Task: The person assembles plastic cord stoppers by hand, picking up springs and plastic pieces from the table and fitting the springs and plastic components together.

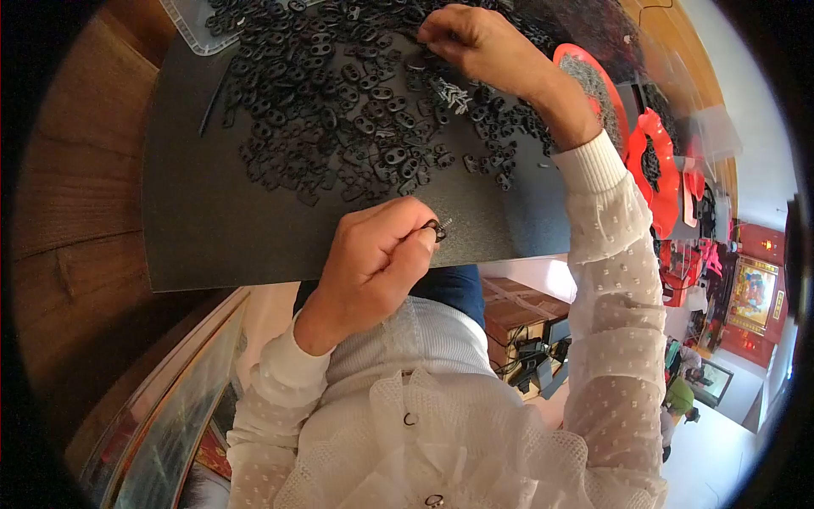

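Observation:
Near the front edge of the dark table, my left hand [369,263] is closed in a pinch. Between its thumb and forefinger sits a small black plastic cord lock piece [435,230], with a thin metal spring [447,222] poking out beside it. Farther off to the right, my right hand [492,53] reaches over the scattered parts with fingers bent together; whatever they grip is hidden. Just below that hand lies a small heap of silvery springs [454,97]. Black two-holed cord lock pieces [373,110] and flatter black parts [284,157] spread thickly over the table.
At the far left stands a clear plastic bin [199,34]. To the right are a red tray [617,102] of small grey pieces and a wavy-rimmed red basin [661,182] of black parts. A cardboard box [513,310] with black devices is below the table.

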`<state>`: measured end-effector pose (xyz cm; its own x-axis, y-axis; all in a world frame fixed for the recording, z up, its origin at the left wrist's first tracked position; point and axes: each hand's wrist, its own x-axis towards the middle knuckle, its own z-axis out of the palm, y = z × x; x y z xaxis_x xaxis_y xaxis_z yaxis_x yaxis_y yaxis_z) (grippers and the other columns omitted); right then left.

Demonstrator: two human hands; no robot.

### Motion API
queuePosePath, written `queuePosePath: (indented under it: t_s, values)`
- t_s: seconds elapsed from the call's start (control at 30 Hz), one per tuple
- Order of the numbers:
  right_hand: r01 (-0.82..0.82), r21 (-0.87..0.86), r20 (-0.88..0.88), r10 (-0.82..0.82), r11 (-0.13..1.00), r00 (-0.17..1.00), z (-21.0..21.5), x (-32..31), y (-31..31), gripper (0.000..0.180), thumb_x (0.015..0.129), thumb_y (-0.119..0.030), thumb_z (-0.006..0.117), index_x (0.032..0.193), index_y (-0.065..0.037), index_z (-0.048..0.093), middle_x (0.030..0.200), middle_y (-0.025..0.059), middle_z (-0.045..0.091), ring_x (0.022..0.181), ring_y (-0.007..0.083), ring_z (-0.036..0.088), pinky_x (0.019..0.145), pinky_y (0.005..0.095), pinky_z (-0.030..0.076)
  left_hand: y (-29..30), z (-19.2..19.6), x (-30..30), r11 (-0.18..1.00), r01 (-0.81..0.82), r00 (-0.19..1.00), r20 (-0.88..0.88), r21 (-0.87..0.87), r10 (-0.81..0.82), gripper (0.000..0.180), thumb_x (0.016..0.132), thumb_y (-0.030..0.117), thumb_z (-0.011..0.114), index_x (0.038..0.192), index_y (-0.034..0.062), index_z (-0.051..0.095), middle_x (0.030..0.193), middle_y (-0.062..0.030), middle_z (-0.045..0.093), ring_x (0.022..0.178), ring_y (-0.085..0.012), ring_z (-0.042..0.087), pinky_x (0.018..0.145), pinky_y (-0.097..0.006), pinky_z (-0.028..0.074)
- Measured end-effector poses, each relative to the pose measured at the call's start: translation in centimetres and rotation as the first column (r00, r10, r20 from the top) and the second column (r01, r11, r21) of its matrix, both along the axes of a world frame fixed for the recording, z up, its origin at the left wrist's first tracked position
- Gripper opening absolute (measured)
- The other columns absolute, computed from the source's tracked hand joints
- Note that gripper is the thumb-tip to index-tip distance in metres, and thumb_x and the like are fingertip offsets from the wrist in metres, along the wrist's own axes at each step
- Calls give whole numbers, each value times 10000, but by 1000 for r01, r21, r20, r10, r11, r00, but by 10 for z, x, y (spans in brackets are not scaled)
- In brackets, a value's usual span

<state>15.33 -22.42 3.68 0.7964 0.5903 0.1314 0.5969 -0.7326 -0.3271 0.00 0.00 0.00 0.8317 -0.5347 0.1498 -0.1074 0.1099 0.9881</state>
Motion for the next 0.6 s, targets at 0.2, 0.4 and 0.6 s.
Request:
queuePosePath:
  t_s: [0.2, 0.4, 0.6]
  values:
    - [32, -3, -23, -32, 999, 999, -3, -3, -5, 164, 799, -92, 569, 932, -10, 620, 881, 187, 646, 803, 345, 632, 713, 395, 500, -4, -6, -1, 999, -33, 999, 36, -28, 34, 141, 859, 94, 483, 785, -9, 545, 672, -38, 516, 581, -90, 442, 529, -253, 360]
    - [-10, 2, -121, 11, 1000, 993, 13, -13, 3, 120, 804, -63, 544, 866, 36, 572, 808, 202, 583, 786, 354, 574, 706, 402, 463, -2, -2, -2, 999, -36, 999, 5, 6, 36, 78, 826, 53, 520, 802, -20, 531, 630, -89, 492, 548, -179, 473, 523, -303, 385]
    - [-61, 44, -27, 62, 997, 998, 10, -12, 9, 104, 795, -50, 537, 838, 40, 567, 783, 204, 578, 750, 360, 570, 665, 404, 461, -2, 0, -3, 999, -33, 999, -32, -3, 33, 85, 832, 56, 504, 802, -20, 530, 635, -85, 509, 550, -173, 479, 521, -300, 392]
